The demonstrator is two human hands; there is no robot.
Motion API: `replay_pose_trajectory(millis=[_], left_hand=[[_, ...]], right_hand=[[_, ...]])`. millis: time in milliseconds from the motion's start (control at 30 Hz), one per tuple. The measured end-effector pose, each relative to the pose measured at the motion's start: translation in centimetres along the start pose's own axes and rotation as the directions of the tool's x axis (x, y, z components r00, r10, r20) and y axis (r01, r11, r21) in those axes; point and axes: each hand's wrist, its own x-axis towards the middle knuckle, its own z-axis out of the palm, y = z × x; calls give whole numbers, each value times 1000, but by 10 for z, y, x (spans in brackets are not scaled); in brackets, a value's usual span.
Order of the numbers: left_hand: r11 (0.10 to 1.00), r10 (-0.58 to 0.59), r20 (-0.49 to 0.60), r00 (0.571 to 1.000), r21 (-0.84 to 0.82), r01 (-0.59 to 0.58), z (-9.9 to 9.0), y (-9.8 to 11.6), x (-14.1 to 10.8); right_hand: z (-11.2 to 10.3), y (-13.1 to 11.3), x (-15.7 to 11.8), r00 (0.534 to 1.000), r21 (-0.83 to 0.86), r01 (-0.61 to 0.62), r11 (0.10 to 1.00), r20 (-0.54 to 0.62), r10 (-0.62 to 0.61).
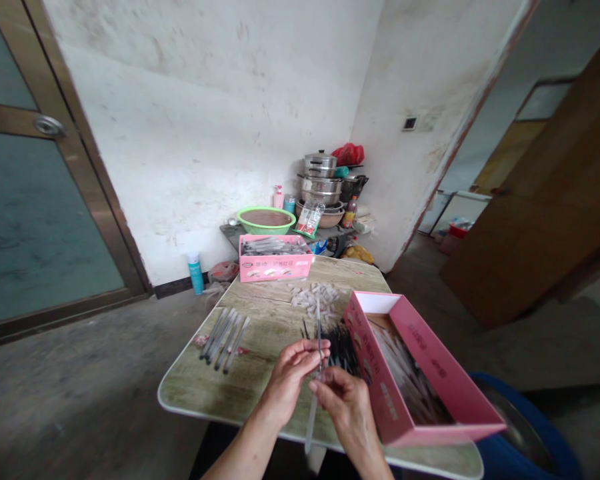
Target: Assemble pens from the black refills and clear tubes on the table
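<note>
Above the table's near edge, my left hand pinches a slim pen refill whose pale tube points away from me. Close against it, my right hand is closed on a translucent white pen barrel that sticks out toward me. Refill and barrel are roughly in line; my fingers hide where they meet. Several pens with dark ends lie side by side on the left. Small whitish plastic pieces are heaped beyond my hands, and slender black pieces lie beside my right hand.
A long pink box of clear barrels stands at the table's right edge. Another pink box, full of pens or refills, sits at the far end of the wood-patterned table. Behind are a green basin and stacked pots.
</note>
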Motion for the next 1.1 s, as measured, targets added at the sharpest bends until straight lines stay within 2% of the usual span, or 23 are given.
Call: replay_pose_trajectory(millis=[367,600,867,933,1000,1100], left_hand=[[996,-1,15,1000,94,0,0,-1,-4],[959,55,186,981,262,-104,-9,14,-3],[857,154,275,949,441,-267,-6,35,0],[854,175,260,950,440,-278,-6,38,1],[874,189,191,963,415,-254,-8,39,2],[928,127,86,988,341,-148,-15,37,1]], right_hand=[[-6,1,-2,1000,11,-2,1000,-16,2],[-8,-3,-3,998,-64,54,996,-27,-56],[-10,-13,-3,987,-162,134,978,-62,-145],[-11,-17,-3,983,-174,154,973,-73,-169],[-13,-19,-4,980,-172,163,971,-87,-180],[-16,-18,-4,964,-136,130,982,-216,-157]])
